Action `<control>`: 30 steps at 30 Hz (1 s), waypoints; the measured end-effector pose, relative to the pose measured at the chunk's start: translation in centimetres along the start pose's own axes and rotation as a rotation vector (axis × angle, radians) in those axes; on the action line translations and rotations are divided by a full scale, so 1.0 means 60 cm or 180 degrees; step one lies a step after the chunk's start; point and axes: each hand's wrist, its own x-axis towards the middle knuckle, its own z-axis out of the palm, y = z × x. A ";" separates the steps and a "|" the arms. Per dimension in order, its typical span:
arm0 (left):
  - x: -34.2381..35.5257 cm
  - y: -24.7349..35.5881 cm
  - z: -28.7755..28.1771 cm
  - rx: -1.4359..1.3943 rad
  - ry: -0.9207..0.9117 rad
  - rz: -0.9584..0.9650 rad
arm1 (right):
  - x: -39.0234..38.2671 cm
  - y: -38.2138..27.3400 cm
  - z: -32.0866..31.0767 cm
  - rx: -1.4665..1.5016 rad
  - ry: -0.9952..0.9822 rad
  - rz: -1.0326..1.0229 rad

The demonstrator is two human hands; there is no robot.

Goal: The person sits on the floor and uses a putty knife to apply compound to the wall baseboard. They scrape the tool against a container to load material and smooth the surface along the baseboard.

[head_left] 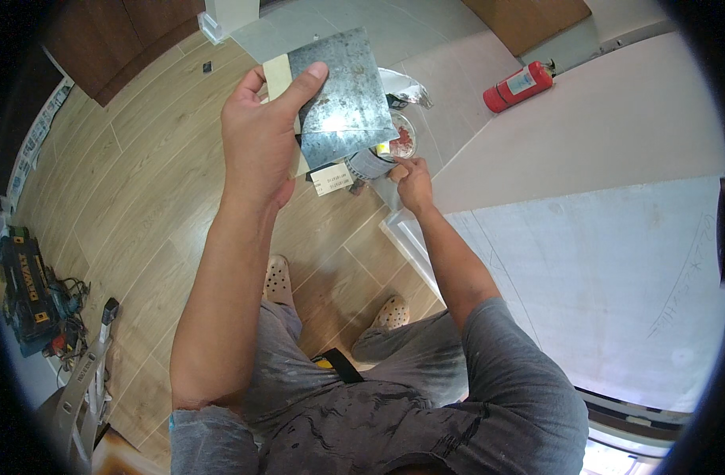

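My left hand (260, 131) is closed on a wide, flat metal spreader (343, 87) with a cream strip along its left edge. My thumb presses on its grey, spotted face. Just beyond its lower right corner is an open round container (406, 136) with reddish and pale stuff inside. A grey can (369, 165) sits below the spreader's lower edge. My right hand (415, 186) is at the containers, fingers curled together by the can's rim; what they grip is too small to tell. A cream printed card (332, 180) lies left of the can.
A red fire extinguisher (518, 86) lies at the upper right, beside a large pale board (600, 261) along my right. On the far left are a dark tool case (30, 289), cords and a metal ladder (81, 396). A silvery wrapper (406, 85) lies behind the spreader.
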 end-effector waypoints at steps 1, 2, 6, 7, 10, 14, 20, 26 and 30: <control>0.000 0.000 0.000 -0.0003 -0.0004 -0.0008 | 0.000 -0.001 0.001 0.0063 0.0087 -0.0074; -0.001 0.000 0.001 -0.0005 -0.0008 -0.0014 | -0.001 -0.003 0.002 0.0121 0.0111 -0.0013; -0.001 0.001 0.001 -0.0049 -0.0052 0.0005 | -0.004 -0.009 0.008 0.0094 0.0014 0.0301; -0.001 0.001 0.000 -0.0009 -0.0020 -0.0016 | -0.004 -0.010 0.010 0.0094 0.0055 0.0177; -0.001 0.000 0.000 -0.0007 -0.0017 -0.0010 | 0.000 -0.010 0.018 0.0044 0.0162 -0.0054; -0.001 -0.001 0.000 -0.0008 0.0002 -0.0001 | 0.006 -0.008 0.027 -0.0091 0.0188 -0.0029; -0.001 -0.001 -0.001 -0.0007 -0.0013 0.0010 | -0.003 -0.010 0.021 -0.0020 0.0068 0.0103; -0.002 0.000 0.001 0.0025 0.0019 0.0000 | -0.006 -0.002 0.012 -0.0031 0.0267 0.0201; -0.003 -0.001 0.002 0.0009 -0.0001 -0.0004 | -0.003 0.004 0.012 -0.0044 0.0002 0.0059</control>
